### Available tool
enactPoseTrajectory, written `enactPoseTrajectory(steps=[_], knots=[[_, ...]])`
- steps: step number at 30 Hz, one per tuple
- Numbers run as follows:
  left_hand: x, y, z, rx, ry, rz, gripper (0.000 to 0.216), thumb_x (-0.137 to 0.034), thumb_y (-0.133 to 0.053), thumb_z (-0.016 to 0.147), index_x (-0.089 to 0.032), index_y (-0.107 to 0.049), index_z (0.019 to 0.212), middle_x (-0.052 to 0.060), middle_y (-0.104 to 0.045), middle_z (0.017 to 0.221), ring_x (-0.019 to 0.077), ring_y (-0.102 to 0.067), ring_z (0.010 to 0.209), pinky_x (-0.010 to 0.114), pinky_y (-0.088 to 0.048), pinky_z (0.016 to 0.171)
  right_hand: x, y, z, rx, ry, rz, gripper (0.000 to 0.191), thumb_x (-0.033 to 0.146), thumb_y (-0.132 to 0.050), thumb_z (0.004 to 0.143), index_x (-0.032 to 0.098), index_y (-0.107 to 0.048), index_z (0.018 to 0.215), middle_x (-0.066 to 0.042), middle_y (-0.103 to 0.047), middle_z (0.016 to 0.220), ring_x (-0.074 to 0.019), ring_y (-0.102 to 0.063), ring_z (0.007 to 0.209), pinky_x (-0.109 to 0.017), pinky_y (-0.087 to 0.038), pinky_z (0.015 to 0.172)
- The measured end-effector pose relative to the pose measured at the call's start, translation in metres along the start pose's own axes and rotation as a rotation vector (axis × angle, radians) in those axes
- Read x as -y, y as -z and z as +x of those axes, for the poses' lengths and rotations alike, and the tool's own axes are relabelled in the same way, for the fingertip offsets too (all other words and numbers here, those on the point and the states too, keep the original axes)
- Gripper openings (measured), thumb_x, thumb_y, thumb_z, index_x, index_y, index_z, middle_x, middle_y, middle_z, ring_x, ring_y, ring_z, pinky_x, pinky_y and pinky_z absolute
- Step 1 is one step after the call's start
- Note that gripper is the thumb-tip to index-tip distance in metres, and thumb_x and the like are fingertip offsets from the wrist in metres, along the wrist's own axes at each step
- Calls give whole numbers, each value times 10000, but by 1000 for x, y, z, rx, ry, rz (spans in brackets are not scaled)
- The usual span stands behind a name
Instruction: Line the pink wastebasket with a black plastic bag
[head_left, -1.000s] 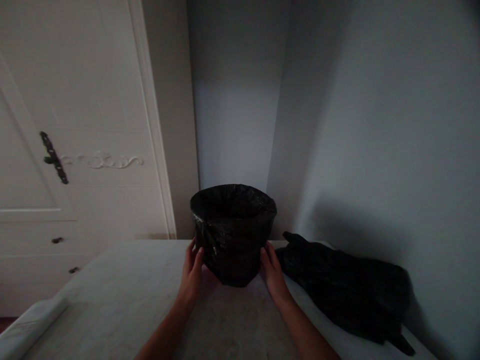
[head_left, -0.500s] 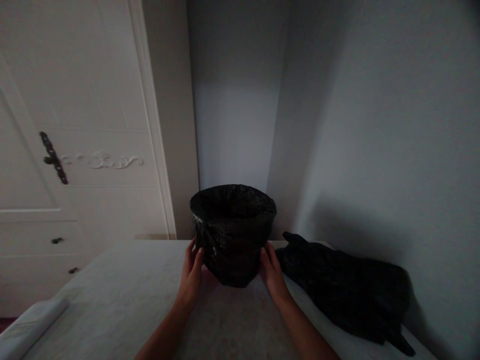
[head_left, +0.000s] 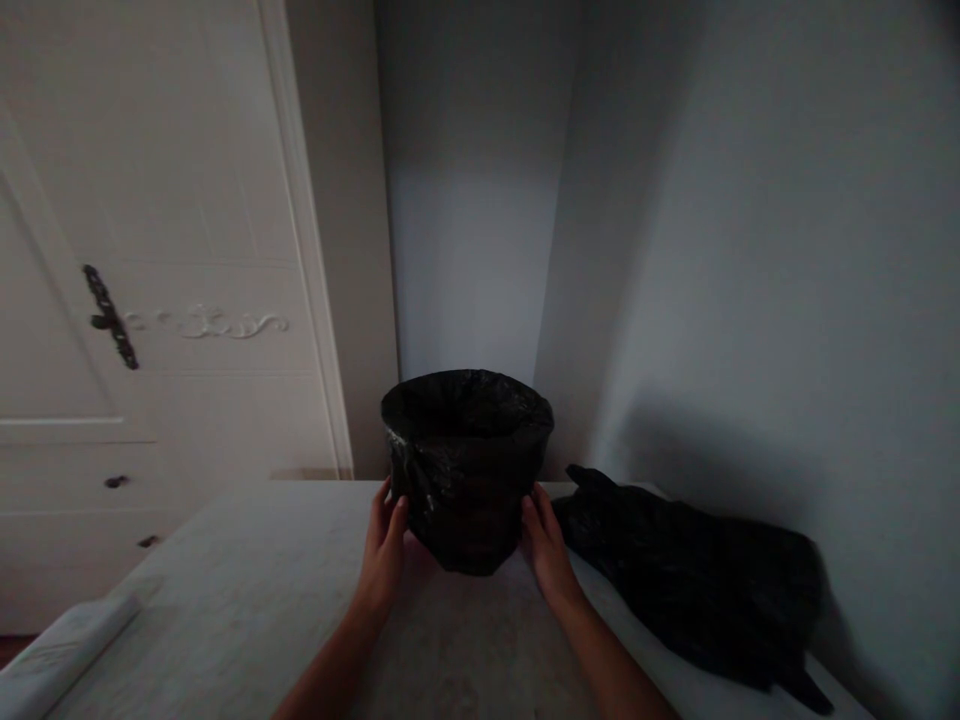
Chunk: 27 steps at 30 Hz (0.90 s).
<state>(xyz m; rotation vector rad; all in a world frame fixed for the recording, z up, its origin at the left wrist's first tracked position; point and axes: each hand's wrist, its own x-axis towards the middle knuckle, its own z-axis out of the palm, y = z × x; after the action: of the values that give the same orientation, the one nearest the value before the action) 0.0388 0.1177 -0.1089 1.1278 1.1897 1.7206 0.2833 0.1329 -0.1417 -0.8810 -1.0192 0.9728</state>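
Observation:
A small bin lined with a black plastic bag [head_left: 466, 465] stands on a pale table [head_left: 247, 600] near its far edge. My left hand [head_left: 383, 552] presses against the bin's lower left side, fingers pointing up along it. My right hand [head_left: 546, 548] holds the lower right side the same way. Both hands grip the bin between them. The bag's rim is folded over the bin's top, and the opening faces up.
A heap of black plastic bags [head_left: 697, 580] lies on the table to the right, against the grey wall. A white door [head_left: 150, 250] with a dark handle [head_left: 111, 317] stands at the left. The room is dim.

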Motion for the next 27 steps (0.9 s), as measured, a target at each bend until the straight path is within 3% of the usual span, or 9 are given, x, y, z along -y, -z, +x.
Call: enactPoseTrajectory(steps=[7, 14, 20, 27], knots=[[-3, 0, -1, 11, 6, -4, 708, -703, -637, 915, -264, -537, 1461, 141, -625, 1507, 352, -551, 1444, 521, -473, 1159, 6, -1, -2, -19, 0, -6, 651, 681, -675, 925, 358, -609, 1486, -42, -570, 1604, -329, -440, 1552, -588, -298, 1305], [-4, 0, -1, -7, -8, 9, 671, -712, -625, 913, -256, -581, 1403, 140, -591, 1538, 361, -523, 1460, 523, -472, 1159, -6, 4, 0, -23, 7, -1, 685, 673, -683, 919, 348, -585, 1513, -65, -642, 1527, -335, -451, 1541, -599, -408, 1241], [-5, 2, -1, 11, -7, 28, 695, -750, -602, 905, -252, -579, 1389, 126, -569, 1568, 350, -497, 1479, 491, -465, 1156, -7, 4, 1, -5, 3, 41, 714, 670, -705, 906, 343, -569, 1525, -62, -613, 1562, -318, -433, 1553, -576, -401, 1245], [-14, 2, -2, -21, 34, 17, 722, -792, -558, 896, -263, -573, 1387, 114, -627, 1492, 324, -632, 1306, 438, -555, 982, -2, 3, 0, -38, -32, 48, 724, 683, -718, 890, 344, -585, 1515, -69, -621, 1552, -323, -465, 1529, -553, -423, 1227]])
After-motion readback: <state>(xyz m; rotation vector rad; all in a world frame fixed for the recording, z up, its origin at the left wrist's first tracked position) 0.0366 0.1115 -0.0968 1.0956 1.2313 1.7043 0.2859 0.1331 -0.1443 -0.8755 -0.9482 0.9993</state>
